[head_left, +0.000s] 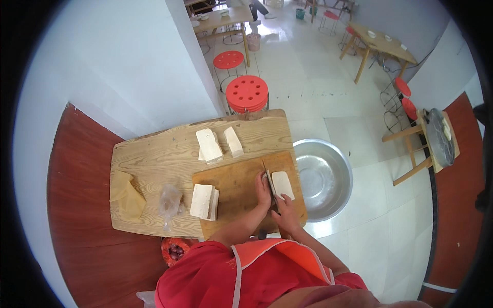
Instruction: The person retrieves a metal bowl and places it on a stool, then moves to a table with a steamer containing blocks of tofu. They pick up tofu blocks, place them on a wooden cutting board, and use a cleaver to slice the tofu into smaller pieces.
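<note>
A knife (pixel 271 186) with a long dark blade points away from me on the wooden cutting board (pixel 236 190). My right hand (pixel 286 213) is closed round its handle, with fingers reaching to the near end of a white tofu block (pixel 282 185) right of the blade. My left hand (pixel 263 191) lies along the blade's left side, fingers stretched forward; a thin white edge shows between them and the blade. Left on the board stand tofu blocks (pixel 202 200) side by side. Farther off, on the table, lie more tofu blocks (pixel 208 145) and a single tofu piece (pixel 233 141).
The wooden table (pixel 154 159) also bears a tan cloth (pixel 127 196) and a clear plastic bag (pixel 170 203). A large metal basin (pixel 323 179) stands beside its right edge. Stacked red stools (pixel 247 93) are beyond the far edge. A red bag (pixel 176 250) sits below, near my left side.
</note>
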Demonstrator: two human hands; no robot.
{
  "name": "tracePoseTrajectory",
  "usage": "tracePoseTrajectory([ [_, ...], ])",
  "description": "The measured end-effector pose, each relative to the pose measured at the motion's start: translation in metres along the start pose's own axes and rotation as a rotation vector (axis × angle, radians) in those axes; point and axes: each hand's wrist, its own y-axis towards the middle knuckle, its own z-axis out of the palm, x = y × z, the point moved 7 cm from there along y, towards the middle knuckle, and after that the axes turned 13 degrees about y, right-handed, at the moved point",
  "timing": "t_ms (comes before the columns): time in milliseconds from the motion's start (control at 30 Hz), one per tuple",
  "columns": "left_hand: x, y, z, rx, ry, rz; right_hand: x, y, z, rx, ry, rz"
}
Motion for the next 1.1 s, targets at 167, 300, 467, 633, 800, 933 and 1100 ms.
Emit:
tracePoseTrajectory([
  [167,0.023,0.002,0.007,0.037,-0.125,-0.034,0.007,0.011,0.008,-0.065,0.114,-0.049],
  [300,0.036,0.005,0.010,0.050,-0.209,-0.109,0.009,0.008,0.010,-0.087,0.197,-0.073],
  [467,0.035,0.010,0.009,0.093,-0.195,-0.194,-0.012,0.010,0.009,-0.128,0.343,-0.021],
  [633,0.019,0.001,0.009,0.175,-0.386,-0.323,-0.033,0.014,0.014,-0.188,0.381,0.045],
  [800,-0.009,0.007,0.001,0.153,-0.326,-0.230,-0.031,0.027,0.014,-0.167,0.347,0.073],
  [933,-0.008,0.008,-0.001,0.171,-0.312,-0.222,-0.029,0.045,0.002,-0.111,0.115,0.021],
  [1100,-0.001,0.006,-0.001,0.154,-0.270,-0.238,-0.038,0.059,0.008,-0.065,-0.041,0.093],
])
